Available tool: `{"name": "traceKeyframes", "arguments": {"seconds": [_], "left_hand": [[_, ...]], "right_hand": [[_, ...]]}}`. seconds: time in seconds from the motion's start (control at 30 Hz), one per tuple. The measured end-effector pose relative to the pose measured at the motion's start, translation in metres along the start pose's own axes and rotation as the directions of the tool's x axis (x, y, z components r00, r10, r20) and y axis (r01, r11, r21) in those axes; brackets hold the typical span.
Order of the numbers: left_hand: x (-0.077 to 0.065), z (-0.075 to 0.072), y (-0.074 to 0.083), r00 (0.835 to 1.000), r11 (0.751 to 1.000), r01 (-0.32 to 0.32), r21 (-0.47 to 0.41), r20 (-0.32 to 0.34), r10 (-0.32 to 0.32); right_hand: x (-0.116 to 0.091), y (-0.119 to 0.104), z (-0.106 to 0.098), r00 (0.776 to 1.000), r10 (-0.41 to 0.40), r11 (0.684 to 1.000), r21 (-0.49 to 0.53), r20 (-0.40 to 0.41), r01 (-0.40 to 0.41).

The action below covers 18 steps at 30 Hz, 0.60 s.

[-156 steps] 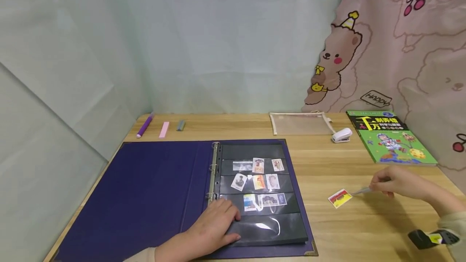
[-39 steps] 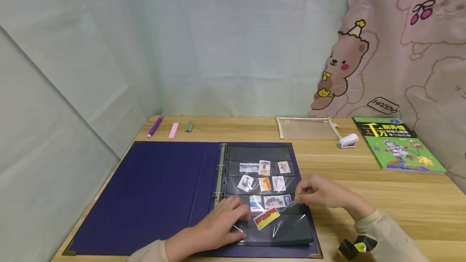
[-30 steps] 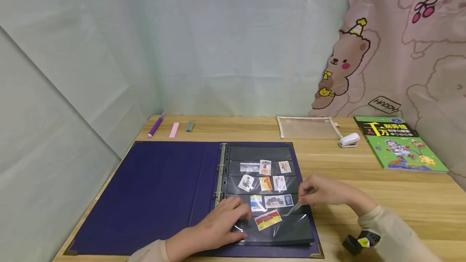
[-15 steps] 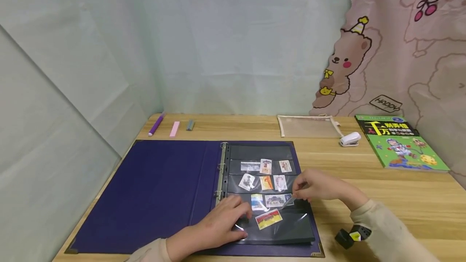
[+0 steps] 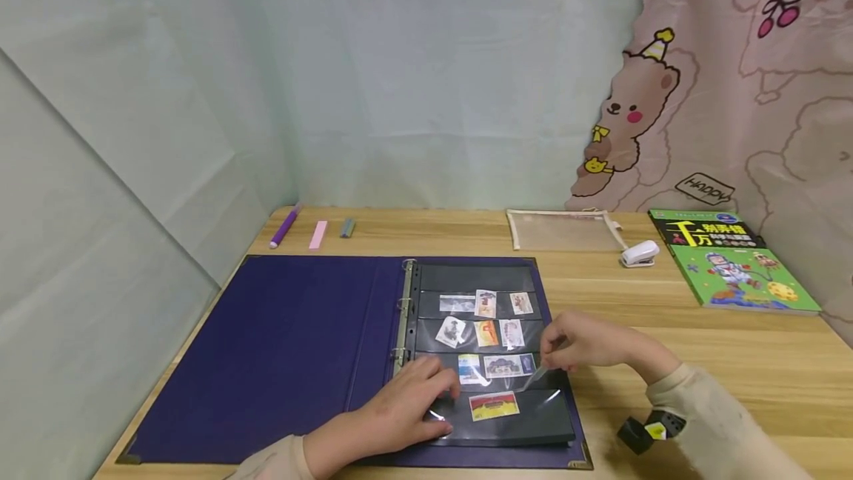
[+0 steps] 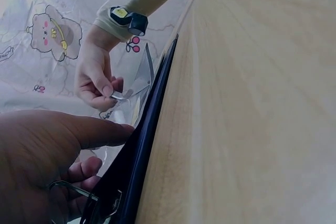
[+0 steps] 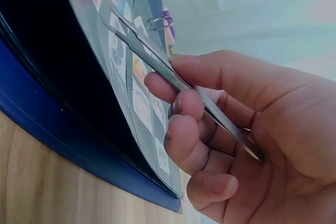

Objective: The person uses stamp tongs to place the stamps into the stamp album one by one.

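My right hand (image 5: 589, 339) pinches metal tweezers (image 7: 157, 64) between thumb and fingers, and their tips stand slightly apart in the right wrist view. Just below the tips, a red-and-yellow stamp (image 5: 494, 407) lies level at the bottom strip of the black stock page (image 5: 533, 424). My left hand (image 5: 400, 406) rests on that page's lower left part, thumb near the bottom edge (image 6: 113, 134). Rows of other stamps, such as a building stamp (image 5: 509, 366) and an orange stamp (image 5: 486, 333), sit in the clear strips above. The page belongs to an open navy ring binder (image 5: 286, 361).
Behind the binder lie a purple pen (image 5: 284, 227), a pink strip (image 5: 318, 234) and a small grey-green object (image 5: 348, 227). A mesh pouch (image 5: 566, 231), a white stapler (image 5: 640, 253) and a green book (image 5: 740, 272) are at the back right. Metal rings (image 5: 405, 304) rise along the spine.
My right hand has brought the red-and-yellow stamp from the table at right onto the page's bottom strip. It has since turned from tilted to level, with the tweezers off it. My left hand stays.
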<state>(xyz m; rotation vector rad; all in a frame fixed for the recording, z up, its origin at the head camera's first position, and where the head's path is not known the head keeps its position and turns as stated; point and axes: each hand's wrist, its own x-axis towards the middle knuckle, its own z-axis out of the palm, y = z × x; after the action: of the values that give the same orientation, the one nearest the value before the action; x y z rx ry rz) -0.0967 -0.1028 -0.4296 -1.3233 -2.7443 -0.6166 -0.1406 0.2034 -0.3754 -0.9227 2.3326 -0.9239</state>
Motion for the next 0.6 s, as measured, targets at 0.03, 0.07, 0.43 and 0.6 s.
{"name": "traceKeyframes", "arguments": {"seconds": [0.03, 0.07, 0.43, 0.6], "left_hand": [[0.0, 0.0, 0.0, 1.0, 1.0, 0.002, 0.0, 0.0, -0.002], [0.0, 0.0, 0.0, 1.0, 1.0, 0.004, 0.0, 0.0, -0.004], [0.0, 0.0, -0.001, 0.999, 1.0, -0.011, 0.023, -0.036, 0.012], [0.0, 0.001, 0.0, 0.999, 1.0, -0.018, 0.026, -0.049, 0.019]], "right_hand": [[0.0, 0.0, 0.0, 1.0, 0.001, 1.0, 0.005, 0.004, -0.001], [0.0, -0.001, -0.001, 1.0, 0.003, 1.0, 0.009, 0.008, -0.003], [-0.008, 0.008, -0.006, 0.999, -0.027, 0.999, 0.024, -0.024, 0.027], [-0.017, 0.019, -0.006, 0.995, -0.085, 0.993, 0.072, -0.057, 0.089]]}}
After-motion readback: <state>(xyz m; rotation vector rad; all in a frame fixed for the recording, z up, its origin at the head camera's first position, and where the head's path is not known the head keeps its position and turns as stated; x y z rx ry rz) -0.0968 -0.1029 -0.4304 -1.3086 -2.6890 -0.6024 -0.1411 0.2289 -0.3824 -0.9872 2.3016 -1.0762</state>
